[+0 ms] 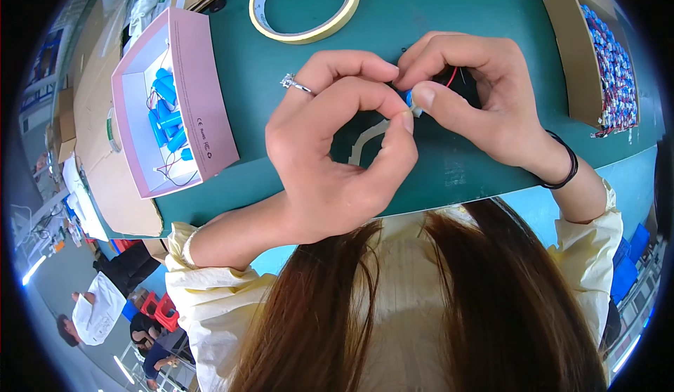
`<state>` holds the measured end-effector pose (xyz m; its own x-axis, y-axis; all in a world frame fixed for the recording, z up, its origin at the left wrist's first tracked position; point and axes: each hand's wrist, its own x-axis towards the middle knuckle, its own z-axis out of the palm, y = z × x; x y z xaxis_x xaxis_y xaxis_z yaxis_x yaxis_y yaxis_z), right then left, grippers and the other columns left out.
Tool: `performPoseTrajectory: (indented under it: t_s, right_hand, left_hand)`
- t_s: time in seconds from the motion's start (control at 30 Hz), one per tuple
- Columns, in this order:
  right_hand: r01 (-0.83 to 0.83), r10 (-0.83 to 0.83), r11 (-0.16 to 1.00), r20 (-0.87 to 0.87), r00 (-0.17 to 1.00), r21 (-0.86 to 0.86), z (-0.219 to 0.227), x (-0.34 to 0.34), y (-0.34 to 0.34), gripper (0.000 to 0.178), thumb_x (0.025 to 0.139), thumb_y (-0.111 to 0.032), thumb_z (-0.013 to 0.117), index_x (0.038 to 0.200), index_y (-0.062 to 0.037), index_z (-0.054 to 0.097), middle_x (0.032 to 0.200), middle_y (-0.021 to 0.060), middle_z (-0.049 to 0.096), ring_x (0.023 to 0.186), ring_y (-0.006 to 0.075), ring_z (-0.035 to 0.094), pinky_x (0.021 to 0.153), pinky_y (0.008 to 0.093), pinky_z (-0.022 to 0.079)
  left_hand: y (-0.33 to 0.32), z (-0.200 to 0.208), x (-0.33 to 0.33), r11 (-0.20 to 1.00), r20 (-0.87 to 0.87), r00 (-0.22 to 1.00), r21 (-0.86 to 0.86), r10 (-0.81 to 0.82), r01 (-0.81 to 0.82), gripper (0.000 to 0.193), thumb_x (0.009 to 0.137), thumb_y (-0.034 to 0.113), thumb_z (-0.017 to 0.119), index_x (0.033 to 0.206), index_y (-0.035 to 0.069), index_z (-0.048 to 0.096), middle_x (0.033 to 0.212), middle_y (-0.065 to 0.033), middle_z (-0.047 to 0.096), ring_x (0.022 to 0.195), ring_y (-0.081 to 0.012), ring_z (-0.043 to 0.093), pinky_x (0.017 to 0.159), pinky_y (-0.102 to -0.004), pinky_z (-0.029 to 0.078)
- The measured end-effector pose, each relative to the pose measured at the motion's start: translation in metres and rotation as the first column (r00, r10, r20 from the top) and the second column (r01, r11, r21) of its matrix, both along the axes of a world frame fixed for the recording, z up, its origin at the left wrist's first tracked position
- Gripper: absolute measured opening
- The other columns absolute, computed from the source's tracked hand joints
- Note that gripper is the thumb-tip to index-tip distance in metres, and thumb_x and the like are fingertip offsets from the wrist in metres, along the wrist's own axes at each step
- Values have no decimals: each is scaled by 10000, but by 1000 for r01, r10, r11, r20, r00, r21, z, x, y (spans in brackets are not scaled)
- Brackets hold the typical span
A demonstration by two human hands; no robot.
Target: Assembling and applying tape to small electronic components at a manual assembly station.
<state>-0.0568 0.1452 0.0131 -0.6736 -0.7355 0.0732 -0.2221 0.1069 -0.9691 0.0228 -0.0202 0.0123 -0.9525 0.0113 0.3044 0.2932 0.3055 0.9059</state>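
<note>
Both my hands meet above the green table (435, 2), with fingertips nearly touching. My right hand (484, 100) pinches a small blue cylindrical battery (408, 99) between thumb and fingers, which cover most of it. A red wire (452, 76) runs from it beneath that palm. Thumb and index finger of my left hand (326, 146) are closed on a pale strip of tape (368, 138) at the battery's near end. The strip's loose end curves down toward the tabletop behind my left fingers. Whether the tape is stuck to the battery I cannot tell.
A pink box (209, 104) at the left holds several blue batteries (167, 114) with thin wires. A roll of cream tape (309, 38) lies at the far side. On the right, a cardboard box (574, 62) is packed with small blue wired parts (611, 69). People sit in the background.
</note>
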Motion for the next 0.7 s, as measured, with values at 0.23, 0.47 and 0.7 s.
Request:
performPoseTrajectory:
  t_s: [0.23, 0.47, 0.7]
  right_hand:
    - [3, -2, 1000, 3, 1000, -16, 1, 1, -1, 57, 747, -2, 554, 781, 37, 577, 814, 100, 586, 733, 115, 518, 676, 227, 405]
    - [16, -16, 1000, 31, 999, -11, -1, 0, 0, 51, 758, 3, 551, 786, 39, 575, 815, 98, 582, 741, 114, 514, 672, 229, 400]
    - [5, -5, 1000, 53, 999, -3, 0, 0, 1, 81, 785, -18, 533, 810, 46, 577, 840, 106, 581, 752, 116, 512, 682, 230, 398]
  left_hand:
    - [4, 3, 3, 996, -79, 996, -80, 44, -50, 85, 665, -55, 613, 738, -50, 569, 965, -176, 529, 831, -197, 530, 757, -284, 434]
    - [7, 7, 10, 990, -215, 975, -140, -48, 18, 66, 627, -38, 594, 662, -38, 538, 921, -203, 521, 794, -231, 523, 691, -272, 429]
    - [3, 1, -2, 996, -119, 990, 58, 70, -63, 134, 615, -14, 594, 719, 3, 512, 798, -131, 533, 726, -210, 527, 623, -250, 417]
